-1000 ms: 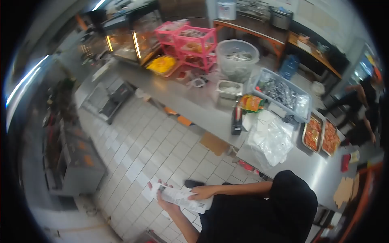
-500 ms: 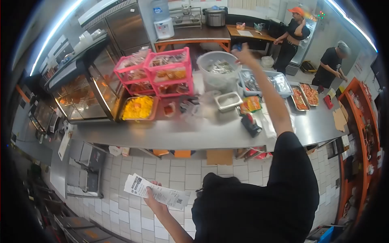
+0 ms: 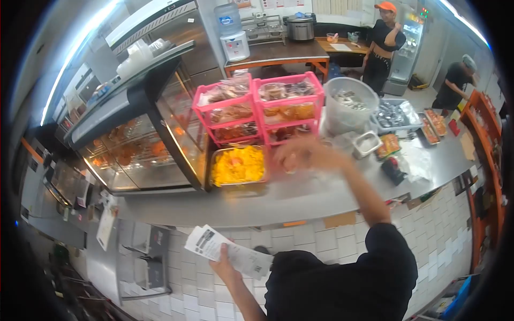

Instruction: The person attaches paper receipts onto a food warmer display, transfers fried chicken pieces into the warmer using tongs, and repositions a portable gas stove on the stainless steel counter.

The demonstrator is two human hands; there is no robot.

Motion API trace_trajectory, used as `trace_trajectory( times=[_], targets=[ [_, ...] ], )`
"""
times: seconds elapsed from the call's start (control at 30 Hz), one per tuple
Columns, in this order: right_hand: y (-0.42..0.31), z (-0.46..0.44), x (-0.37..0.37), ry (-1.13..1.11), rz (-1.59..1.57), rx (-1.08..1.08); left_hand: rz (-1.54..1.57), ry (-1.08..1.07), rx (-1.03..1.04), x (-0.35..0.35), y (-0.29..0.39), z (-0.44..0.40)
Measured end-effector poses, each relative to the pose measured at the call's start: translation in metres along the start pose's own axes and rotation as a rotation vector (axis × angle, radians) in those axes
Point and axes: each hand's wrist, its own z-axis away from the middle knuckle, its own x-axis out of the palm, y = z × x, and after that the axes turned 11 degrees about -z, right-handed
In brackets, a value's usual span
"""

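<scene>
My left hand (image 3: pixel 226 263) is closed on a few printed paper receipts (image 3: pixel 238 258), held low in front of my body above the tiled floor. My right hand (image 3: pixel 308 155) is stretched out over the steel counter, smeared by motion, so its fingers and anything in them cannot be made out. It is just in front of the pink tiered rack (image 3: pixel 262 119) filled with bagged food. To its left sits a metal tray of yellow food (image 3: pixel 239 166). A small steel container (image 3: pixel 367 143) stands to its right.
A glass warming cabinet (image 3: pixel 128 144) stands at the counter's left. Farther right are a large plastic bucket (image 3: pixel 342 120), a blue tray of foil packs (image 3: pixel 396 114) and long food trays (image 3: pixel 430 130). Two people stand beyond the counter, one in an orange cap (image 3: pixel 385 6).
My right hand has come back from beyond the bucket to a spot before the pink rack. The view has turned left. My left hand keeps its hold on the receipts.
</scene>
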Motion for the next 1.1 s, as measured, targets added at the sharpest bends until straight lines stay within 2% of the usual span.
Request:
trace_trajectory(
  times=[0.07,0.13,0.17,0.2,0.27,0.4,0.43,0.57,0.63,0.67,0.77,0.83,0.87,0.93,1.0,1.07,1.1],
  targets=[
    [0.033,-0.053,0.119,-0.133,-0.028,0.000,-0.047,-0.054,0.007,-0.003,0.014,-0.040],
    [0.046,-0.106,0.218,-0.042,-0.208,-0.022,0.066,-0.004,-0.029,-0.008,0.028,-0.071],
    [0.055,-0.135,0.258,0.001,-0.271,0.005,0.005,-0.121,0.009,-0.018,0.030,-0.092],
    [0.066,-0.160,0.293,0.138,-0.189,-0.094,0.002,-0.143,0.011,-0.030,0.033,-0.111],
    [0.072,-0.202,0.337,0.321,-0.066,-0.191,0.088,0.002,-0.045,-0.047,0.033,-0.148],
    [0.077,-0.270,0.360,0.415,0.053,-0.242,0.133,-0.131,-0.068,-0.066,0.056,-0.215],
    [0.075,-0.287,0.364,0.518,0.085,-0.275,0.098,-0.156,-0.069,-0.068,0.066,-0.227],
    [0.081,-0.347,0.375,0.599,0.196,-0.284,0.111,-0.198,-0.073,-0.084,0.077,-0.287],
    [0.079,-0.376,0.379,0.696,0.300,-0.498,0.182,-0.382,-0.031,-0.095,0.087,-0.317],
    [0.077,-0.392,0.387,0.703,0.303,-0.494,0.179,-0.389,-0.033,-0.105,0.093,-0.333],
    [0.072,-0.429,0.398,0.724,0.287,-0.394,0.195,-0.395,-0.067,-0.120,0.110,-0.376],
    [0.070,-0.452,0.402,0.693,0.016,-0.286,0.346,-0.605,-0.124,-0.131,0.124,-0.412],
    [0.068,-0.462,0.403,0.700,0.041,-0.289,0.361,-0.625,-0.124,-0.137,0.124,-0.429],
    [0.060,-0.482,0.406,0.839,-0.135,-0.003,0.291,-0.690,-0.294,-0.147,0.122,-0.460],
    [0.064,-0.497,0.395,0.867,-0.107,-0.035,0.214,-0.733,-0.375,-0.145,0.130,-0.482],
    [0.060,-0.513,0.382,1.135,0.077,-0.129,0.126,-0.742,-0.470,-0.138,0.142,-0.484],
    [0.048,-0.519,0.372,1.153,-0.155,-0.097,0.125,-0.802,-0.422,-0.131,0.148,-0.486]
  ],
)
